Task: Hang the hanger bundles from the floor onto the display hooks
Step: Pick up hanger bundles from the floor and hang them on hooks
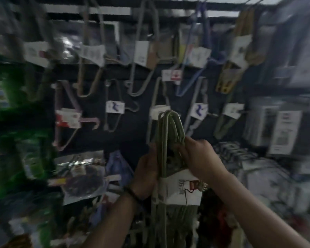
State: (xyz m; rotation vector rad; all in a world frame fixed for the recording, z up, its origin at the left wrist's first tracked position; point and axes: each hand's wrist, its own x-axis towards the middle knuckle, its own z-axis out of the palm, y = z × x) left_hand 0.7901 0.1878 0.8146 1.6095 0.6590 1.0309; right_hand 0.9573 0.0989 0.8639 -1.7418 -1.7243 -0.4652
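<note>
1. Green hangers tied together as one hanger bundle point(170, 126) are held up in the air in front of the dark display wall point(132, 140), in the lower middle of the view.
2. The curved hook ends of the bundle point upward and stand before a grey bundle point(159, 97) with a white card that hangs on the wall. The picture is blurred, so I cannot tell if the two touch.
3. A white paper label point(183, 192) with a red mark wraps the green hangers just below the hands.
4. The right hand point(199, 156) grips the neck of the bundle from the right side, its fingers curled around the hangers just under the hook ends.
5. The left hand point(147, 169) holds the left edge of the bundle, a little lower than the right hand. Its fingers go behind the hangers, and a dark band point(132, 194) sits on its wrist.
6. Other bundles hang on the wall: a pink bundle point(68, 119) at the left, a blue bundle point(200, 51) near the top, and a yellow-brown bundle point(229, 76) at the upper right.
7. Green packages point(25, 149) fill the left side, and a clear packet point(84, 179) with dark contents hangs beside the left hand.
</note>
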